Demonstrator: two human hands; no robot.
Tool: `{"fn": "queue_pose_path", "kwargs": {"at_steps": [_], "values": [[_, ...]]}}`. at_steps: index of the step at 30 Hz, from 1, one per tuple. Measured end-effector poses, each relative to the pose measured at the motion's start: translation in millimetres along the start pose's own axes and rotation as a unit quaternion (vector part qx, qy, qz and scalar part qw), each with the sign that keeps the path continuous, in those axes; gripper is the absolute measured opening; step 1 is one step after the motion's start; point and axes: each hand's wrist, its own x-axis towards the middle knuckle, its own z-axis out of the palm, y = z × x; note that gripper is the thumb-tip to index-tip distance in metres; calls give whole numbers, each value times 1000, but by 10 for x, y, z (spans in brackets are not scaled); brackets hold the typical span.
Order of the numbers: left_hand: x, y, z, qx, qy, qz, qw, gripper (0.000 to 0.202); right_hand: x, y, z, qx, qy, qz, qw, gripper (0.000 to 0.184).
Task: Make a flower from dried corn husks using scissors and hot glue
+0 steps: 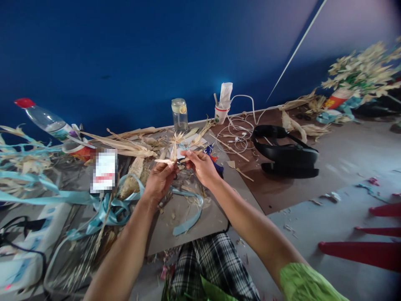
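Observation:
In the middle of the head view, my left hand [161, 177] is closed in a pinch on a pale, dried corn husk flower [173, 156] with pointed petals. Close beside it, my right hand [199, 165] has its thumb and fingers pressed together at the flower's right side. A small dark piece shows between the two hands; its kind is hard to make out. What my right fingers grip is mostly hidden. Below the hands a light blue ribbon [189, 223] curls over the table [216, 217]. A blue tool [209, 149], perhaps a glue gun, lies just behind my right hand.
Husk strips [125, 144] and scraps litter the table. A clear jar [179, 115], a paper cup [222, 113] and white cables [234, 133] stand or lie behind. To the right are a black headset [285, 152] and a husk bouquet [360, 75]; left, a phone [104, 170] and power strip [37, 242].

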Motion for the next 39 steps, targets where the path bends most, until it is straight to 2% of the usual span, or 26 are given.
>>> {"fn": "queue_pose_path", "kwargs": {"at_steps": [8, 13, 17, 22, 29, 34, 39], "values": [[7, -31, 21, 27, 5, 1, 1000, 26, -14, 5, 2, -55, 3, -20, 998, 36], [6, -48, 33, 53, -10, -1, 999, 33, -52, -56, 31, -142, -11, -55, 988, 44], [-9, -28, 69, 78, 1, -15, 997, 32, -76, -74, 24, -194, -22, -74, 978, 47], [-25, -11, 99, 85, 12, -41, 995, 30, -83, -83, 16, -192, -33, -61, 979, 45], [-18, -47, -17, 130, -59, -19, 989, 24, -75, -61, -6, -166, -65, -35, 983, 42], [-34, -11, 26, 142, -109, -14, 984, 21, -94, -133, 19, -109, -83, -19, 990, 40], [-61, 23, 84, 156, -99, -16, 983, 20, -85, -137, 8, -99, -99, -5, 990, 40]]}}
